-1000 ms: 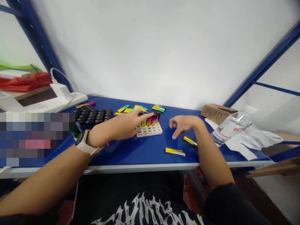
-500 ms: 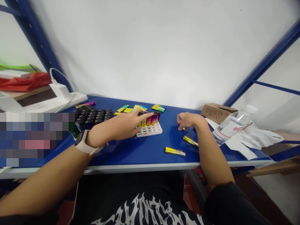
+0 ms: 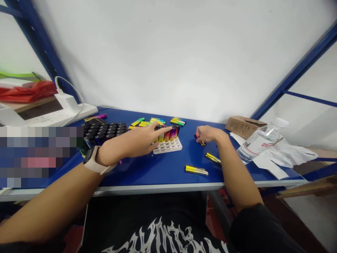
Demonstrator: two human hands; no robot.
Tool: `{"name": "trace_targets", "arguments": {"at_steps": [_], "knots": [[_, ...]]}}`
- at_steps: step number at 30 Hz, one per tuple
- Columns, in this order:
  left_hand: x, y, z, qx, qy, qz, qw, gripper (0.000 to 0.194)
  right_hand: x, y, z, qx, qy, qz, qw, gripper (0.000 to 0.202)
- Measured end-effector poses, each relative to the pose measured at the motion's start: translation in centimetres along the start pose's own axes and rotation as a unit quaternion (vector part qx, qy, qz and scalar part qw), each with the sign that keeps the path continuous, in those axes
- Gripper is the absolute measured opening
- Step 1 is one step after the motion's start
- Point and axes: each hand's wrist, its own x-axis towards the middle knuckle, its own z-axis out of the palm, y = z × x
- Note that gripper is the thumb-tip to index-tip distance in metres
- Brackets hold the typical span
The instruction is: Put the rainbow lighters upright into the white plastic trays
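My left hand [image 3: 140, 140], with a watch on its wrist, reaches over the left side of a white rack [image 3: 168, 147] with oval holes. Its index finger stretches along the tops of several shiny, dark-topped coloured tubes [image 3: 167, 135] standing upright in the back of the rack; the other fingers partly hide them. To the right of the rack, my right hand [image 3: 206, 133] is closed on a shiny red-and-gold tube [image 3: 202, 143], low over the table. Nearer to me lie a yellow-and-silver tube [image 3: 196, 170] and a yellow tube [image 3: 212, 158], the latter partly behind my right forearm.
A cluster of black-topped tubes [image 3: 105, 131] stands to the left. Several yellow and green tubes [image 3: 138, 122] lie behind the rack. On the right are a cardboard box [image 3: 243, 126], a clear bottle [image 3: 256, 144] and white paper [image 3: 289, 154]. A power strip [image 3: 52, 117] sits at left.
My right hand has shifted slightly left and turned, so more of the red-and-gold tube shows beneath it. My left hand stays over the rack.
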Motion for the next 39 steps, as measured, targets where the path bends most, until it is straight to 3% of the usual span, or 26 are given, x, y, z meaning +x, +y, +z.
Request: {"name": "trace_targets", "arguments": {"at_steps": [9, 15, 20, 22, 27, 31, 39], "knots": [[0.0, -0.2, 0.2, -0.001, 0.001, -0.001, 1.0, 0.078, 0.2, -0.1, 0.5, -0.012, 0.02, -0.016, 1.0, 0.047], [0.0, -0.1, 0.1, 0.0, -0.003, -0.005, 1.0, 0.079, 0.3, -0.2, 0.6, 0.005, 0.04, -0.057, 0.998, 0.019], [-0.1, -0.2, 0.2, 0.001, -0.001, 0.001, 1.0, 0.079, -0.2, -0.7, 0.6, 0.112, 0.038, -0.071, 0.99, 0.023], [-0.1, -0.2, 0.2, -0.002, 0.002, 0.005, 1.0, 0.079, -0.3, -0.9, 0.6, 0.141, 0.067, -0.095, 0.983, 0.02], [0.0, 0.0, 0.0, 0.008, 0.002, 0.003, 1.0, 0.077, -0.2, -1.4, 0.7, 0.105, 0.205, -0.158, 0.96, 0.009], [0.0, 0.1, -0.1, 0.012, -0.001, -0.003, 1.0, 0.079, -0.4, -1.7, 0.6, 0.11, 0.235, -0.172, 0.95, 0.021], [0.1, 0.1, -0.1, 0.004, 0.003, -0.006, 1.0, 0.079, -0.4, -1.9, 0.8, 0.158, 0.258, -0.242, 0.922, 0.025]]}}
